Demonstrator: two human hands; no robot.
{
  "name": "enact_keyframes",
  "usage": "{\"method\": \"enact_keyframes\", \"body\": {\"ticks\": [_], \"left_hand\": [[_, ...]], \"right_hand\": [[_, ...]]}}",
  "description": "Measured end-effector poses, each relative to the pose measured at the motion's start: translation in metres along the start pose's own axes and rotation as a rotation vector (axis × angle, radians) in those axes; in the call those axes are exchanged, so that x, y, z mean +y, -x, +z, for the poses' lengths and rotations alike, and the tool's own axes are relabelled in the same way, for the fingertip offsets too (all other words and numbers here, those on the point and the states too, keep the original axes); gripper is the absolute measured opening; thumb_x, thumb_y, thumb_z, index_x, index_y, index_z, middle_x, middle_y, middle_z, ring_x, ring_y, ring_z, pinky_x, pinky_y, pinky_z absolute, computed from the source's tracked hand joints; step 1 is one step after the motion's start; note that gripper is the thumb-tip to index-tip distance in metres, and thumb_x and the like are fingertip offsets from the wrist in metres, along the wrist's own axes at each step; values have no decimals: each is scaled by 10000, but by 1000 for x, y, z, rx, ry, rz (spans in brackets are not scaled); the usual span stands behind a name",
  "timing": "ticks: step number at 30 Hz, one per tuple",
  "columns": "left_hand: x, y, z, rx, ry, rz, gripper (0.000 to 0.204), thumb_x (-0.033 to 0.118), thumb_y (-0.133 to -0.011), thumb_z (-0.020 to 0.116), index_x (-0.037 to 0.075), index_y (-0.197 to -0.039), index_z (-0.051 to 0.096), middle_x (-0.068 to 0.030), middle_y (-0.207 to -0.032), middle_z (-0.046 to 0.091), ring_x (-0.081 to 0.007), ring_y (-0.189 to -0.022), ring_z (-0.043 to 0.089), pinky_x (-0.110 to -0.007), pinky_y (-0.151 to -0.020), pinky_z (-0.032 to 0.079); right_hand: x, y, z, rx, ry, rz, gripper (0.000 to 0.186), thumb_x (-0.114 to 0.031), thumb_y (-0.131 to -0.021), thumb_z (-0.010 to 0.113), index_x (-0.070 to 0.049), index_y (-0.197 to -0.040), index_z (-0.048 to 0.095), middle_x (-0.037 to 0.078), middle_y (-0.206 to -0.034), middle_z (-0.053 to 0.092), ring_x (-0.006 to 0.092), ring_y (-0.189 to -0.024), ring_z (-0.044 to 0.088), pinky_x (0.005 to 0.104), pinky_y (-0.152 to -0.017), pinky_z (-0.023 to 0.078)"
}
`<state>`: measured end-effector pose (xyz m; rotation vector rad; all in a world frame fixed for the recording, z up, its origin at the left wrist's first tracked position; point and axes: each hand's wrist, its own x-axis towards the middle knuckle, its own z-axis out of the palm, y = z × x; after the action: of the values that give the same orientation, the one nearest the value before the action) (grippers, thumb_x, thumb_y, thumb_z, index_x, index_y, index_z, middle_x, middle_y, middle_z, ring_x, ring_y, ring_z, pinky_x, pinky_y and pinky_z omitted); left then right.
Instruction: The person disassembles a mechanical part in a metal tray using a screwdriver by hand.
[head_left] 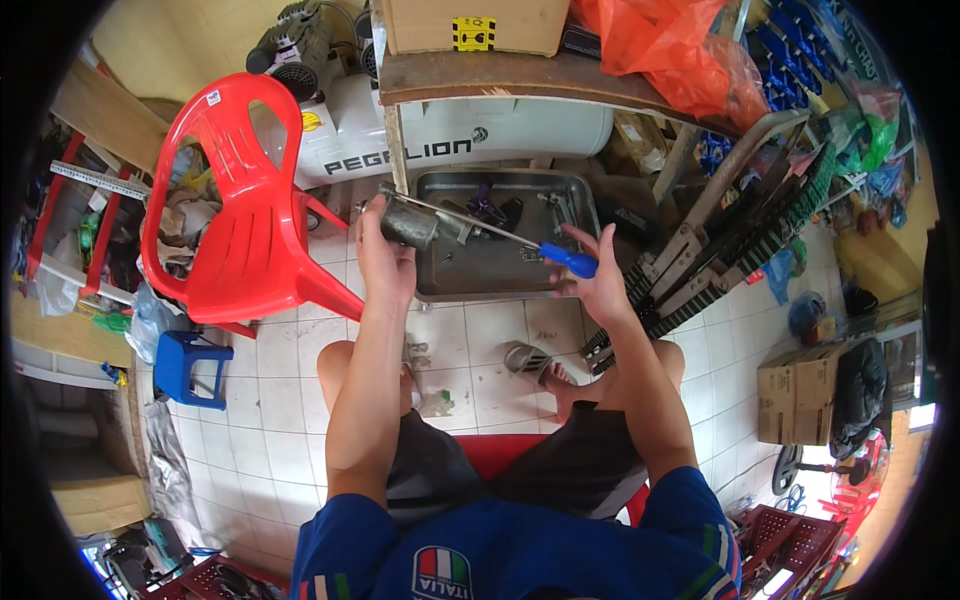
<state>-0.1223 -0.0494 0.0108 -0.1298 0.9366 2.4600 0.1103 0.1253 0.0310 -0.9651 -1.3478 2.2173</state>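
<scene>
My left hand (385, 255) grips a dark metal cylindrical part (408, 222) above the near-left part of a metal tray (432, 282). A screwdriver with a long shaft and a blue handle (568, 259) lies diagonally across the part, its tip end near my left fingers; whether it is seated in the part I cannot tell. My right hand (604, 282) is at the handle with its fingers spread and loose, not wrapped round it. Inside the tray are metal fittings (557, 215) and dark purple-black items (488, 207).
A red plastic chair (230, 235) and blue stool (190, 370) are on the left. An air compressor tank (540, 135) sits behind the tray under a wooden shelf (470, 75). A metal tool with black ribbed rails (690, 270) leans at right, near cardboard boxes (795, 395).
</scene>
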Motion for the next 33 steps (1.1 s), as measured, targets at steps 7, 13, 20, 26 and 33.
{"method": "enact_keyframes", "body": {"ticks": [7, 13, 20, 26, 33], "left_hand": [[6, 4, 5, -34, -14, 36, 252, 238, -907, 678, 124, -1112, 588, -4, -1060, 629, -142, -948, 623, -326, -803, 516], [3, -2, -2, -32, -5, 27, 260, 237, -911, 669, 112, -1124, 589, -10, -1056, 629, -140, -946, 625, -321, -800, 518], [0, -1, -2, -29, 17, 5, 257, 243, -920, 650, 101, -1124, 583, -22, -1037, 635, -143, -944, 629, -334, -808, 531], [7, -1, 1, -12, 1, 25, 253, 233, -919, 649, 99, -1123, 581, -25, -1019, 634, -155, -941, 631, -346, -801, 536], [5, -3, -2, -32, 7, 24, 259, 231, -915, 656, 102, -1124, 579, -22, -1021, 624, -160, -942, 626, -361, -802, 534]], "right_hand": [[19, -17, -28, -94, 381, 44, 799, -704, -982, 249, -64, -1321, 589, -35, -501, 349, 94, -422, 339, 293, -450, 385], [18, -23, -31, -53, 68, -89, 460, -395, -1008, 488, -82, -1342, 540, -34, -666, 430, 79, -543, 388, 284, -536, 378], [1, -4, 0, -27, -12, -101, 680, -600, -1020, 384, -51, -1408, 486, 22, -657, 475, 125, -532, 432, 261, -476, 348], [1, -5, -25, -178, 138, 140, 723, -639, -1018, 310, -41, -1346, 549, -3, -510, 380, 92, -402, 339, 271, -384, 242], [10, -17, -29, -110, 0, 6, 421, -347, -1029, 497, -49, -1322, 543, -27, -647, 403, 69, -539, 364, 240, -518, 292]]}}
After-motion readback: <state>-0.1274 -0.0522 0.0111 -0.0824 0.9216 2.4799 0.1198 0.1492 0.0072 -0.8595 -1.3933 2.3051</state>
